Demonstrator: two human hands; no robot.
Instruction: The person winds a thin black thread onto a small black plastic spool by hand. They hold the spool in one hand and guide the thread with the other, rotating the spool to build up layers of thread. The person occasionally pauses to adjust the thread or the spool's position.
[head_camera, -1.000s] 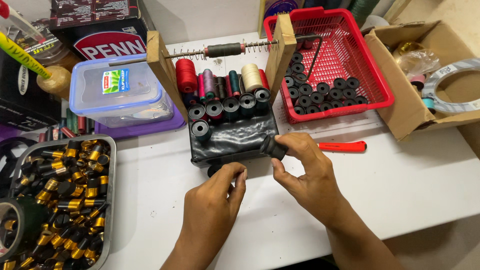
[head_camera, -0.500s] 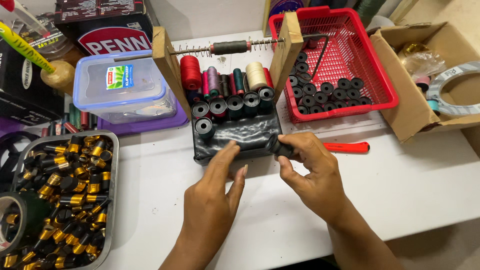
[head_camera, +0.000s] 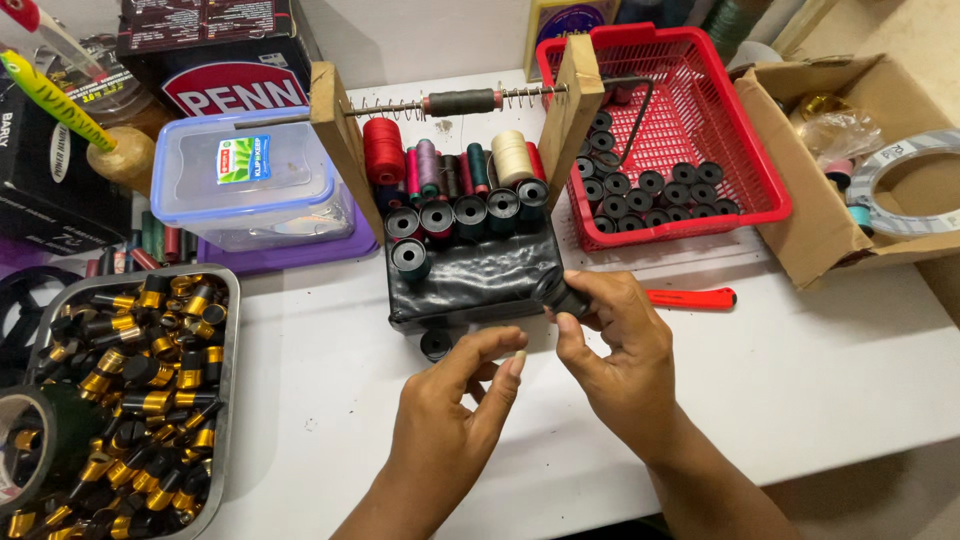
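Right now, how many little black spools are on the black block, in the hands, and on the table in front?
Standing spools on the black block: 6
Held spool in the right hand: 1
Loose spool on the white table, by the empty left hand: 1
Total: 8

Two hands work at the table: the left hand (head_camera: 450, 420) and the right hand (head_camera: 610, 350). Six black spools (head_camera: 470, 215) sit on one black pad (head_camera: 480, 280). One red basket (head_camera: 760, 180) stands at two o'clock, one metal tray (head_camera: 228, 330) at nine, one red-handled tool (head_camera: 690, 298) at three.
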